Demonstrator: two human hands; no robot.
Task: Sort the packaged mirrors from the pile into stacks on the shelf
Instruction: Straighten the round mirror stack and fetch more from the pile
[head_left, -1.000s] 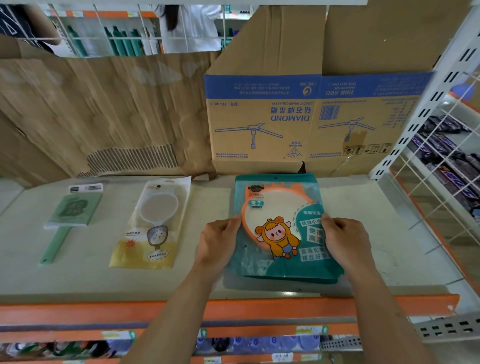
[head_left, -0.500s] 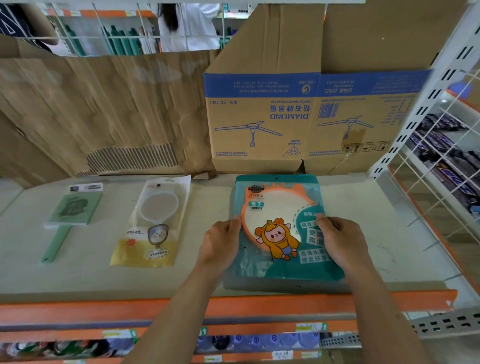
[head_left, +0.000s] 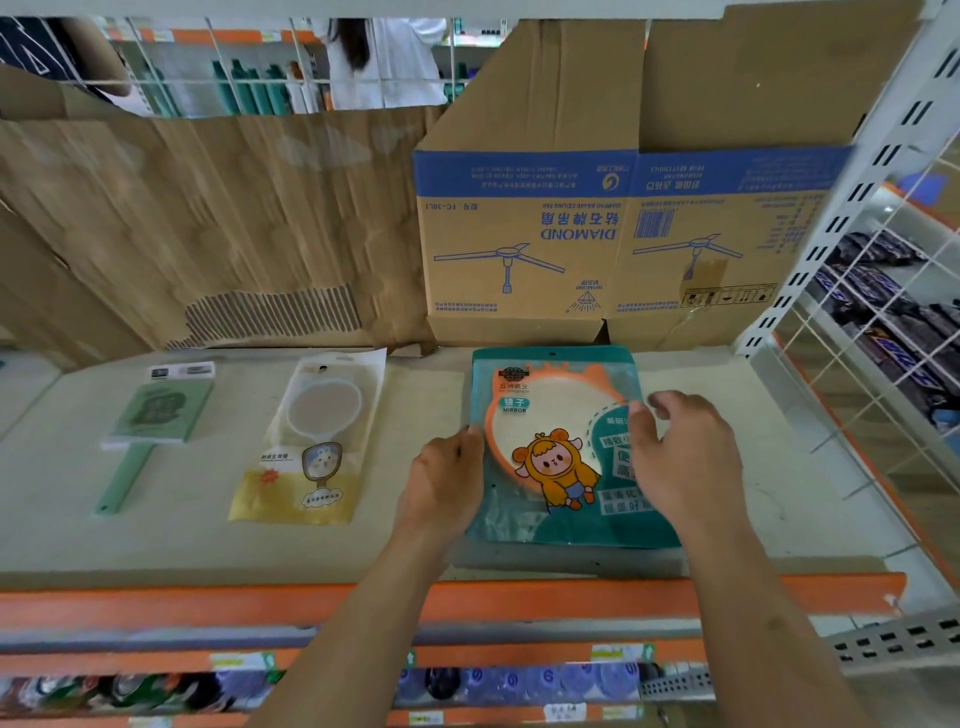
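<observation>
Far left, the green handled mirror (head_left: 156, 415) and the clear-and-yellow mirror pack (head_left: 311, 441) lie flat, well apart from the action. L hand (head_left: 447, 483) sits against the left edge of the teal mirror pack (head_left: 556, 452), fingers bent over it; pinch or just a push, can't tell. Pack's on the shelf (head_left: 779, 467), right of centre, near the front lip, face up. Maybe more packs under it, unclear. R hand (head_left: 680, 457), that's the change: half a sec ago it pressed the right edge, now it's up off it, fingers loose & blurred, holding nothing. Reads as squaring-up done, stack set, next pack due. Orientation: hang hole points at the cardboard box (head_left: 519, 249) behind, cartoon end toward the person. Long axis runs front-to-back, approx square to the shelf lip.
</observation>
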